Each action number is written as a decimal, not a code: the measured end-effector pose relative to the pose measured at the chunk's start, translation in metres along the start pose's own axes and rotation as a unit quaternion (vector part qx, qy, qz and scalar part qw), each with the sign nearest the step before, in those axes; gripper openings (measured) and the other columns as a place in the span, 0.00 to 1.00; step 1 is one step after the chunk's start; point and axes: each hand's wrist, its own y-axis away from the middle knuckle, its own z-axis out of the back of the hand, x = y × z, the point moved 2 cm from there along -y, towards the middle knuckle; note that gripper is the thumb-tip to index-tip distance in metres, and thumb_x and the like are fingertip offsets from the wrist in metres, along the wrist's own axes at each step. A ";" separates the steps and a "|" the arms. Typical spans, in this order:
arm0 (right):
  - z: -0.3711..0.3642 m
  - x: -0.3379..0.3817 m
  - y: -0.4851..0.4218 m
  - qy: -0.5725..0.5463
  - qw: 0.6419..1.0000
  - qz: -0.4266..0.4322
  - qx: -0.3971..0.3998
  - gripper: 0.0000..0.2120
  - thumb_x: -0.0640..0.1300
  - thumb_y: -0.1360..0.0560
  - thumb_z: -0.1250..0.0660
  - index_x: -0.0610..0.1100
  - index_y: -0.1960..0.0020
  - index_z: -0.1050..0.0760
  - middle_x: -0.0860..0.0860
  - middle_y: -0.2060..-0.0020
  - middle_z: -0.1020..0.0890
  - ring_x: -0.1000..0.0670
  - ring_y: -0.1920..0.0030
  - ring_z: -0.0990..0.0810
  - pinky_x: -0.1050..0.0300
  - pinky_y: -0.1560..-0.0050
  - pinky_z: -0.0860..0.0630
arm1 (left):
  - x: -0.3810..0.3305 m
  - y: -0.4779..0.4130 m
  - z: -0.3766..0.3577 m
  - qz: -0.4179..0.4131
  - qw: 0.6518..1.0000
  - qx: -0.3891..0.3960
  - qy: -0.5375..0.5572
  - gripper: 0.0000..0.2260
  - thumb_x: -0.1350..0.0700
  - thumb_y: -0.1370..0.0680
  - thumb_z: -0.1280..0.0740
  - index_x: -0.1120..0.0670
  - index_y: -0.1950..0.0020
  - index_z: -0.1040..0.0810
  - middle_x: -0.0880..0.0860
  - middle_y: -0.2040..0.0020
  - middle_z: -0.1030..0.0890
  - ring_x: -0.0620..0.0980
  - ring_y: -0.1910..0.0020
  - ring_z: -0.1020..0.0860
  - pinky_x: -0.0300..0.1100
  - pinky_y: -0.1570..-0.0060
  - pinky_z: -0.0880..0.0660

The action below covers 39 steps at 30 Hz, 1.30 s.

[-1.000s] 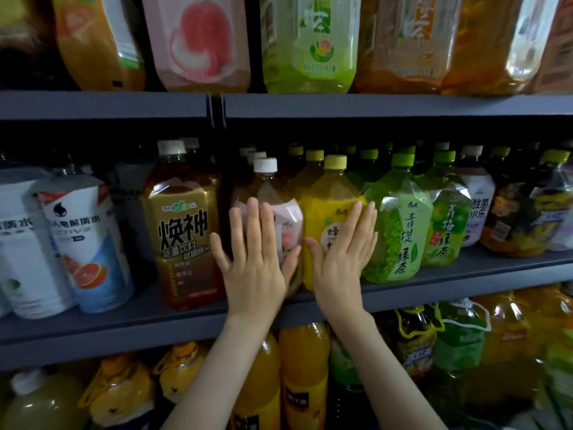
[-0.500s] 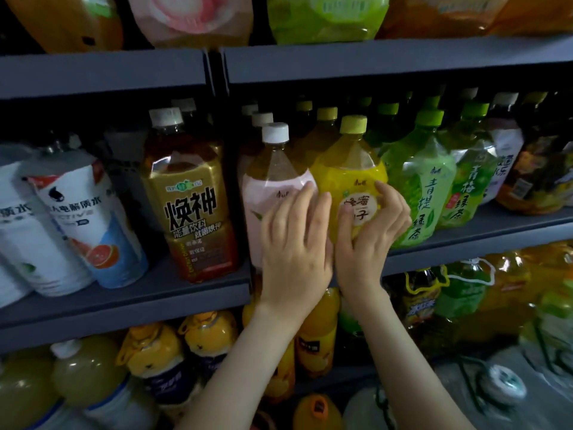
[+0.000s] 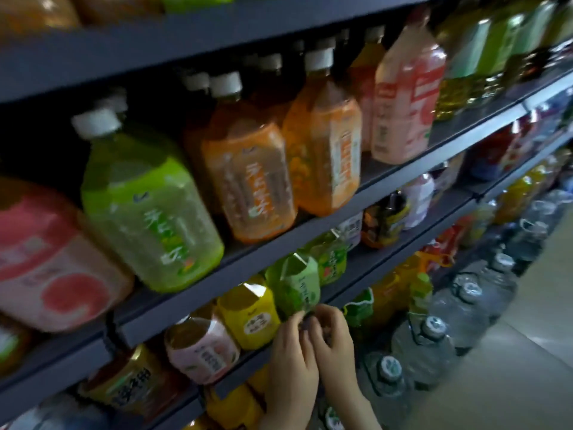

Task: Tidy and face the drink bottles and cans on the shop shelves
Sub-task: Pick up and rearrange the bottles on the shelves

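Facing is judged partway: fingers of the left hand (image 3: pixel 291 364) and right hand (image 3: pixel 336 342) curl round the base of the green bottle (image 3: pixel 294 283) on the shelf (image 3: pixel 242 375), beside the label-forward yellow bottle (image 3: pixel 248 318) and pink bottle (image 3: pixel 201 352); other rows likely remain

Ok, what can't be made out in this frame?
Head view only, all motion-blurred.
Fingers of the left hand and right hand curl at the base of the green bottle; grip or touch unclear, blur and overlap.
Label text on the orange bottles: smeared.
The pink bottle: cut by the left edge.
The back rows: hidden by front bottles and shadow.
The far-right bottles: too small.
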 end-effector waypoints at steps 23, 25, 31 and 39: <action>0.276 0.113 -0.108 0.128 0.970 -0.206 0.030 0.01 0.42 0.23 0.36 0.46 0.52 0.28 0.54 0.59 0.24 0.55 0.58 0.25 0.67 0.65 0.34 | -0.282 -0.071 -0.066 0.212 0.955 0.199 0.049 0.09 0.55 0.20 0.40 0.50 0.40 0.29 0.48 0.47 0.22 0.45 0.56 0.27 0.35 0.67 0.34; 0.273 0.106 -0.132 0.140 0.969 -0.202 0.038 0.02 0.42 0.23 0.36 0.46 0.52 0.30 0.52 0.58 0.24 0.55 0.59 0.27 0.68 0.67 0.36 | -0.277 -0.089 -0.078 0.240 0.953 0.176 0.060 0.09 0.56 0.20 0.40 0.51 0.41 0.28 0.50 0.46 0.22 0.46 0.56 0.27 0.34 0.68 0.34; 0.273 0.076 -0.199 0.175 0.959 -0.215 0.053 0.10 0.39 0.25 0.37 0.41 0.44 0.32 0.47 0.48 0.29 0.48 0.50 0.30 0.58 0.57 0.35 | -0.267 -0.144 -0.114 0.310 0.940 0.116 0.076 0.10 0.57 0.21 0.40 0.53 0.39 0.29 0.51 0.44 0.21 0.50 0.52 0.24 0.39 0.62 0.33; 0.268 0.030 -0.241 0.171 0.957 -0.225 0.065 0.20 0.43 0.30 0.32 0.39 0.40 0.31 0.42 0.46 0.26 0.40 0.44 0.27 0.44 0.46 0.26 | -0.248 -0.159 -0.149 0.387 0.920 0.023 0.059 0.13 0.55 0.22 0.37 0.55 0.39 0.28 0.53 0.43 0.21 0.54 0.47 0.23 0.42 0.57 0.29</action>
